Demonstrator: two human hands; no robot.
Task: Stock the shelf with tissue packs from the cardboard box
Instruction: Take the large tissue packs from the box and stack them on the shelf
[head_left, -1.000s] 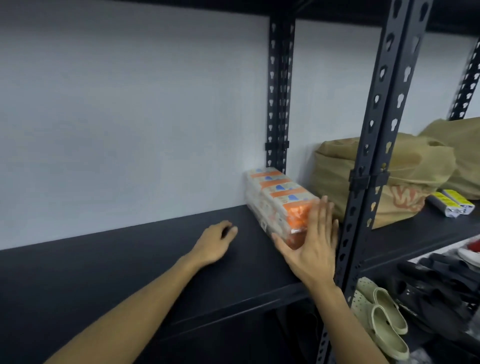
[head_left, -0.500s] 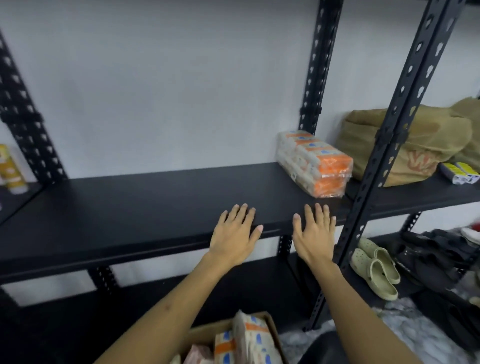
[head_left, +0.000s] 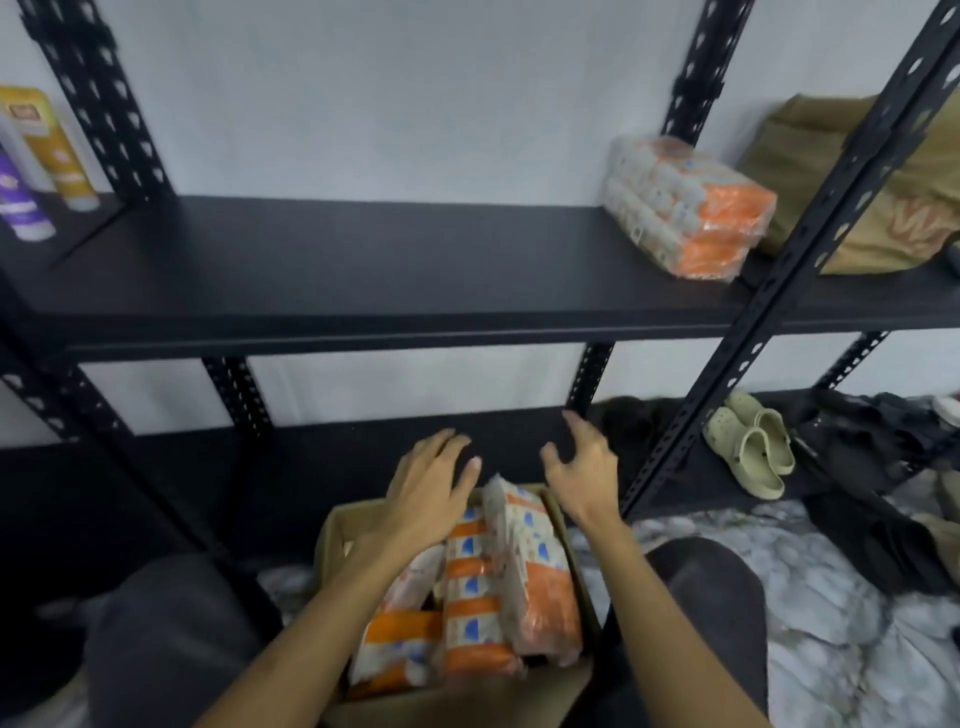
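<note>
Two bare hands reach down over an open cardboard box (head_left: 332, 540) that sits on the floor between the person's knees. The left hand (head_left: 423, 491) hovers at the box's far edge, fingers straight and loosely spread, above the tops of the tissue packs inside; whether it touches them cannot be told. The right hand (head_left: 582, 467) is just beside it, apart from it, fingers spread and slightly bent, holding nothing.

Inside the box stand several tissue packs (head_left: 519, 571), white plastic wrap with orange and blue print, set on end and packed side by side (at least three can be made out).

Above the box runs a black metal shelf (head_left: 337, 270) on perforated uprights, against a white wall. One bundle of tissue packs (head_left: 685, 205) lies flat at the right end of that shelf, close to the back upright. The remainder of the board to its left is bare.

Further out, at the far left stand bottles (head_left: 31, 156), one purple and one yellow. In the next bay to the right sits a brown paper bag (head_left: 883, 218), and below it a pair of pale clogs (head_left: 753, 452) beside dark shoes.

As a judgement, the stocking has barely begun: one bundle placed, most packs still in the box, and the next step looks like picking up another pack.
</note>
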